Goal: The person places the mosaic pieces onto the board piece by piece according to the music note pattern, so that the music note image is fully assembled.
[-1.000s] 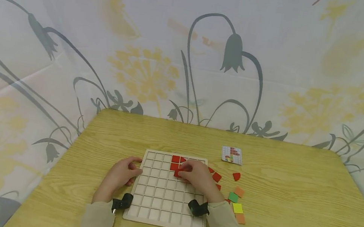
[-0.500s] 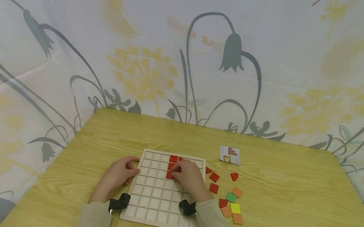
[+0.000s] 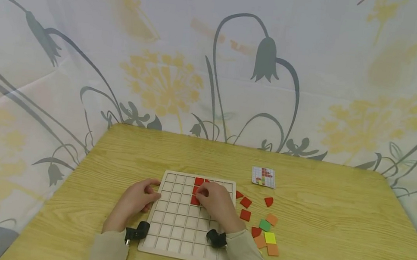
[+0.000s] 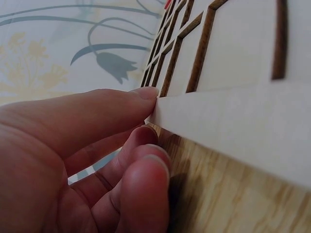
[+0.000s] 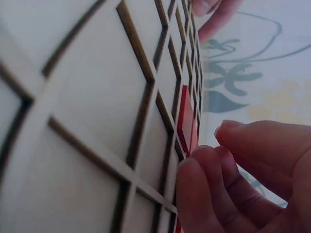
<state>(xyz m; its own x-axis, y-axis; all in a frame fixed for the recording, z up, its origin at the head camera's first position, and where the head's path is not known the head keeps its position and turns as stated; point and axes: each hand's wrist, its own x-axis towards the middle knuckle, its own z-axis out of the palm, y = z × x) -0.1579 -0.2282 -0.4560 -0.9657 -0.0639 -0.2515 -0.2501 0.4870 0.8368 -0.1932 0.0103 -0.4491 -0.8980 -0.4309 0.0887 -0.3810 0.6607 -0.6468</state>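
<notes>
A pale wooden grid board (image 3: 178, 234) lies on the table, with several red tiles in its upper cells. Over these tiles is my right hand (image 3: 219, 204), its thumb and fingertips beside the lowest red square tile (image 3: 194, 200). In the right wrist view that red tile (image 5: 184, 121) sits on the board, and I see nothing between thumb and fingers. Whether a fingertip touches the tile is unclear. My left hand (image 3: 135, 199) rests at the board's left edge. Its thumb (image 4: 146, 92) touches the edge, and the other fingers bend loosely below.
Right of the board lie loose tiles: several red, a green one (image 3: 265, 225), a yellow one (image 3: 270, 238) and orange ones (image 3: 272, 250). A small pattern card (image 3: 264, 177) lies behind them. Patterned cloth (image 3: 186, 58) hangs beyond the wooden table (image 3: 336, 232).
My right hand has moved slightly left. The red square tile it held has come down into the column below two other red ones, and its fingers have loosened. The left hand stays put.
</notes>
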